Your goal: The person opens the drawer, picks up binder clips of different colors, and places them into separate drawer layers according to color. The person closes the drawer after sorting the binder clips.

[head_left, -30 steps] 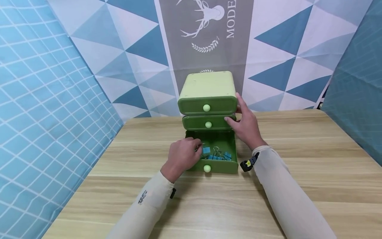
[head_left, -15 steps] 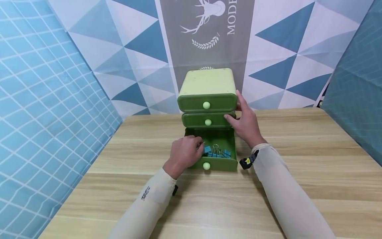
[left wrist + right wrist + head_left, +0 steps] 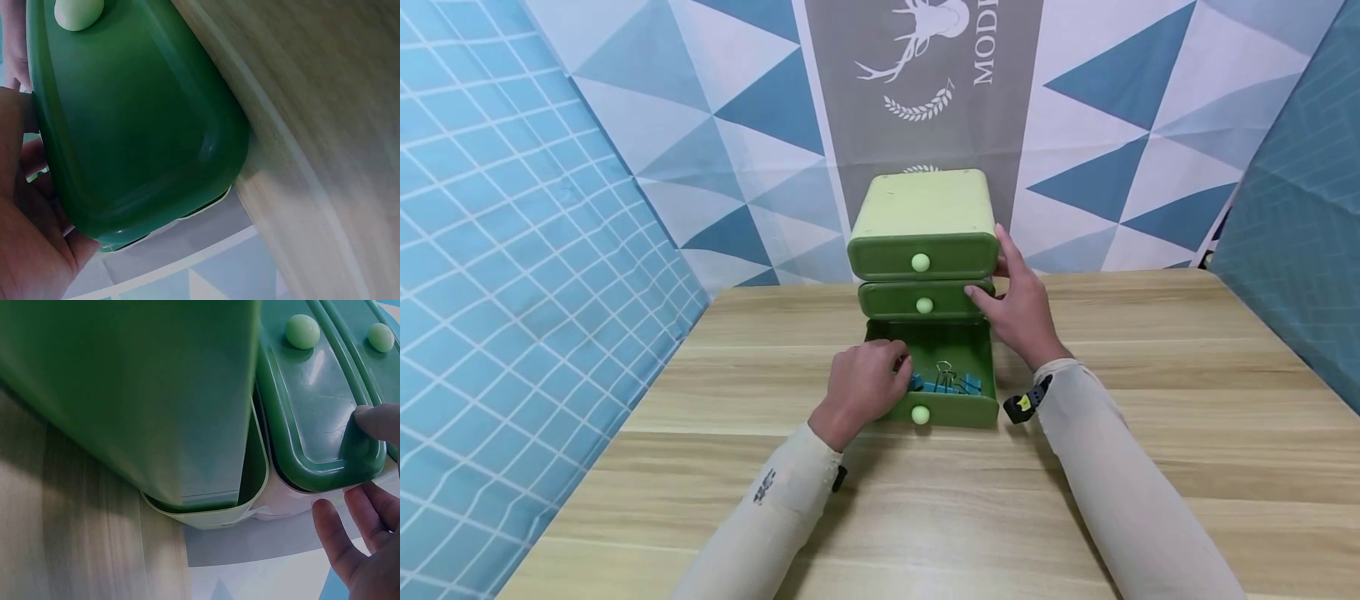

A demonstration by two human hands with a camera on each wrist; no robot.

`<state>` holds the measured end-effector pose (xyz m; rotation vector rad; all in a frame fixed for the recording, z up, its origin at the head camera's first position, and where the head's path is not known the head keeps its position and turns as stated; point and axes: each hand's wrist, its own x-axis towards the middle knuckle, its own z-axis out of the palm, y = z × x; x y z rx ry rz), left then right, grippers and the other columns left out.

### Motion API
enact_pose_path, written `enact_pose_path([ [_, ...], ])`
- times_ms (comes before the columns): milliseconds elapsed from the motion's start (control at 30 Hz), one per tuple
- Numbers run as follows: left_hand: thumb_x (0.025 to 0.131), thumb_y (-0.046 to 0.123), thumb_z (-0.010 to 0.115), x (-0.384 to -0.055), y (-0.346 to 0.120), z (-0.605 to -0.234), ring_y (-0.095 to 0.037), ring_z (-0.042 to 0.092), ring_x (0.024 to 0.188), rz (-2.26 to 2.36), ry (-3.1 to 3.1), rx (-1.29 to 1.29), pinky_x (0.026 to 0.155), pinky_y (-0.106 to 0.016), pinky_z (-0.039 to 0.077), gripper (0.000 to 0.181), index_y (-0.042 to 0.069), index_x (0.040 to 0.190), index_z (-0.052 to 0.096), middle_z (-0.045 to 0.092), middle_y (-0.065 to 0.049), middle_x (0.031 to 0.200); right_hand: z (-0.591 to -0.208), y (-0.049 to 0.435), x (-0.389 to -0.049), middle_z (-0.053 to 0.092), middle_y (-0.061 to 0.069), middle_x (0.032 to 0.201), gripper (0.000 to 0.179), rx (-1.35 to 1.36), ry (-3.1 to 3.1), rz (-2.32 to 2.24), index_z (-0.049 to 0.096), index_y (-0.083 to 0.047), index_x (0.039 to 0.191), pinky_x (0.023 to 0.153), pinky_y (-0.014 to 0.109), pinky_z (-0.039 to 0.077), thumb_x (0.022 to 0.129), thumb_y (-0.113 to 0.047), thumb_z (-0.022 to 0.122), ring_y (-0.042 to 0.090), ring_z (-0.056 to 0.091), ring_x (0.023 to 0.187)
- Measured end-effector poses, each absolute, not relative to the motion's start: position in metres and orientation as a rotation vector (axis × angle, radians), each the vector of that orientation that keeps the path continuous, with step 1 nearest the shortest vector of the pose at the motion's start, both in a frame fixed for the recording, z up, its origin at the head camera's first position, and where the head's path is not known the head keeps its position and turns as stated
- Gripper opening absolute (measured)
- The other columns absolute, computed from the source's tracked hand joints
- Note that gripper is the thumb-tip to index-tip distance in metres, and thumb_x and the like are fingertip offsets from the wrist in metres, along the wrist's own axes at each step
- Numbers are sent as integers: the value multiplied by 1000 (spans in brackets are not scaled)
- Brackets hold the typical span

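Note:
A small green drawer cabinet (image 3: pixel 928 202) has a pale green top and three dark green drawers with round knobs. Its bottom drawer (image 3: pixel 958 410) is pulled out, with several blue binder clips (image 3: pixel 951 387) inside. My left hand (image 3: pixel 863 385) reaches over that drawer's left side, fingers bent down beside the clips. Whether it pinches a clip I cannot tell; its fingertips are partly hidden, and the drawer front covers them in the left wrist view. My right hand (image 3: pixel 1021 312) holds the cabinet's right edge, thumb on the middle drawer (image 3: pixel 319 412), fingers along the side.
The cabinet stands on a wood-grain table (image 3: pixel 925 517), close to the patterned cloth (image 3: pixel 760 150) at the back. A blue grid-patterned cloth (image 3: pixel 512 275) hangs along the left side, and a teal one (image 3: pixel 1292 233) along the right.
My left hand's fingers have dipped slightly, and the blue clip beside them sits lower and is more hidden. My right hand keeps its place on the cabinet. The head view has shifted slightly.

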<state>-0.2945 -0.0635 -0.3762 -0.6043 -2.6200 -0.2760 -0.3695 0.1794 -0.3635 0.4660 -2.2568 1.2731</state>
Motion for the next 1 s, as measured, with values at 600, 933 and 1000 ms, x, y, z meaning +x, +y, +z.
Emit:
enact_pose_path([
  [600,93,18,65,-276,-72,-376,-9,53,62,-322,-2271,-865,52,-25,45,14,13,83,74,59,5,73,-365,179,-369,59,13,131,93,465,-2251,1260,12,-42,160,81,47,57,93,-23,74,27,56,121],
  [933,92,17,66,-259,-76,-379,-10,57,63,-310,-2262,-915,55,-27,48,12,13,84,75,62,5,74,-365,179,-369,59,14,131,93,466,-2253,1257,12,-41,160,81,47,57,93,-22,74,27,56,121],
  [1000,92,17,66,-256,-76,-380,-9,57,62,-307,-2267,-936,54,-26,48,12,14,84,74,63,6,73,-365,179,-369,59,14,132,93,468,-2252,1260,12,-41,160,81,47,57,93,-22,74,27,56,122],
])
